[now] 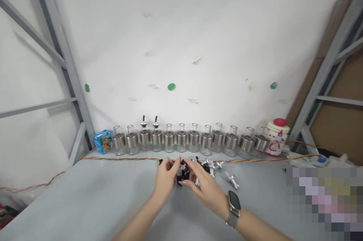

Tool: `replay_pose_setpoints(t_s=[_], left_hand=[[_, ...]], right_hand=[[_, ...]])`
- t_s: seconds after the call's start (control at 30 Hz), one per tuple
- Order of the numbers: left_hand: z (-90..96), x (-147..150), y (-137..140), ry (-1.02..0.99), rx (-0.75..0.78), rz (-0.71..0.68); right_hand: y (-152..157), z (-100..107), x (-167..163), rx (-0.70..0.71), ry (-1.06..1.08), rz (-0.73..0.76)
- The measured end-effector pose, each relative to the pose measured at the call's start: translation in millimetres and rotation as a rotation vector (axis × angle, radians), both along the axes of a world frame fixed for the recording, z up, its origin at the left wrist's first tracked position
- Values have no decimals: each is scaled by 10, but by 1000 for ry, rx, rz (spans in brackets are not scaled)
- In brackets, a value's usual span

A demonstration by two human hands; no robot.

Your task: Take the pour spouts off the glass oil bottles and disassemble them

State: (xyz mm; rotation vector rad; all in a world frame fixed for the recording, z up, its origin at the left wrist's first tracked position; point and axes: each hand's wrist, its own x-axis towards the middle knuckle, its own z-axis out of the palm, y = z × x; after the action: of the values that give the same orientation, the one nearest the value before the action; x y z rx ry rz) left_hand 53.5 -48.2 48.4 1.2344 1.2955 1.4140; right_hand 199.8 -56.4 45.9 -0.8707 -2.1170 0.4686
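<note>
Black and silver bottle pourers [185, 175] lie in a small pile on the grey table, partly covered by both hands. My left hand [166, 176] is at the pile's left side with its fingers curled; a dark tip shows beside them, and what they hold is hidden. My right hand [205, 184], with a watch on the wrist, curves around the pile's right side, thumb and fingers apart. More silver pourer parts [210, 165] lie just beyond it, and one silver pourer [232, 179] rests farther right.
Several glass bottles with steel sleeves [169, 139] stand along the wall, two topped with pourers [143, 123]. A blue box [103, 142] is left of them, a white jar with a red lid [278, 137] right. A red-yellow cable [121, 158] crosses the table [93, 195].
</note>
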Motion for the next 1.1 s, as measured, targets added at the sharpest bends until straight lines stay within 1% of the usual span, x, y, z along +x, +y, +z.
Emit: replay_pose_setpoints(t_s=[0.1, 0.17, 0.27, 0.37, 0.43, 0.6, 0.67, 0.77, 0.93, 0.97, 1.03, 1.1], left_hand=[[-65, 157, -96, 16, -22, -89], [-89, 206, -134, 4, 10, -107], [-116, 217, -139, 4, 59, -122], [-142, 204, -119, 46, 36, -184], [-147, 201, -121, 82, 11, -200], [-120, 209, -173, 110, -7, -157], [-122, 207, -180, 117, -2, -143], [-136, 200, -170, 147, 22, -113], [-116, 212, -155, 137, -2, -143], [-105, 215, -155, 135, -7, -135], [-87, 211, -160, 152, -5, -97], [-79, 193, -170, 209, 23, -42]], right_hand=[[-55, -70, 68, -41, 99, -88], [-66, -77, 77, -73, 168, -136], [-86, -51, 74, -112, 218, -126], [-121, -34, 71, -135, 219, -95], [-148, -41, 69, -134, 224, -104], [-183, -59, 68, -73, 199, -124], [-176, -49, 74, -59, 175, -101], [-158, -22, 92, -81, 180, -63], [-127, 21, 134, -61, 164, -5], [-118, 24, 139, -56, 154, -27], [-100, 17, 137, -77, 161, -133], [-86, -7, 113, -145, 200, -225]])
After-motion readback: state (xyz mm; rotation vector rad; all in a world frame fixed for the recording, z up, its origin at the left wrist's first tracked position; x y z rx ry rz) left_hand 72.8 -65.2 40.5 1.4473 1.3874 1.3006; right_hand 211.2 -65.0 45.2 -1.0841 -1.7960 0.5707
